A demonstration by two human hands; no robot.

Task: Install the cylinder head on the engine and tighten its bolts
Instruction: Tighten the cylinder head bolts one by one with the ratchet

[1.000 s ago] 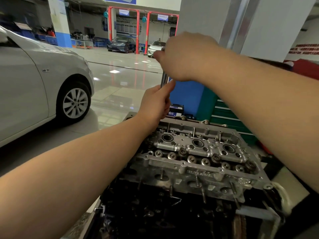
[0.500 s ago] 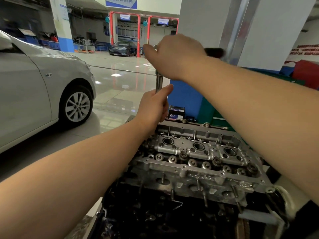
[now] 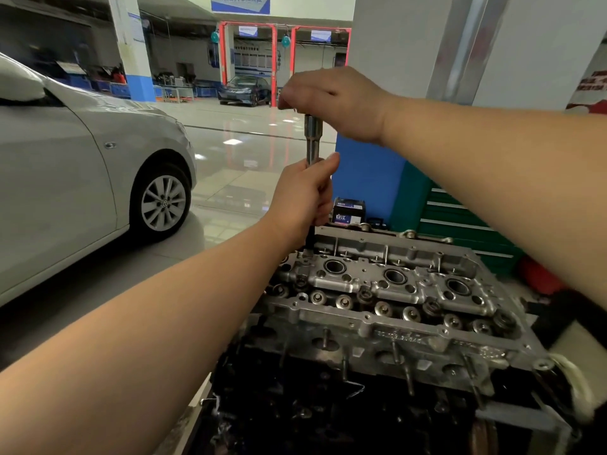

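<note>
two hands held one long tool [image 3: 312, 139] over the cylinder head [image 3: 387, 290]: left hand [image 3: 300, 198] wrapped low, right hand [image 3: 335, 100] gripped its top. a tilt could slip it off the bolt.

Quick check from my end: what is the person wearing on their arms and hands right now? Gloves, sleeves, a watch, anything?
Nothing shows on them. The left hand and the right hand are both bare, with no gloves, rings or tape in view. Both forearms are uncovered right to the frame edge, with no sleeve cuff, watch or wristband. Whether a short sleeve begins higher up cannot be told.
</note>
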